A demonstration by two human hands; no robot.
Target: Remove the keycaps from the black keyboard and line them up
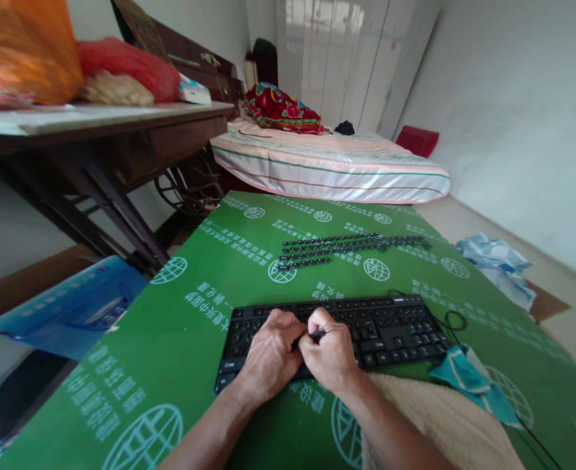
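A black computer keyboard (400, 326) lies across the green board, with keycaps off over much of it. Over its middle, my left hand (275, 356) is curled closed, its fingertips against my other hand. My right hand (332, 352) is closed in a fist around a small dark object (317, 335) that mostly hides in the fingers. Whatever my left fingers grip is hidden. Beyond the keyboard, loose black keycaps (330, 248) are laid out in several rows.
A beige towel (435, 418) and a teal cloth (479, 382) lie right of my forearm, beside the keyboard's cable (452, 320). The green printed board (194, 365) reaches toward a bed (327, 163). A table (121, 121) with bags stands left, above a blue bag (82, 307).
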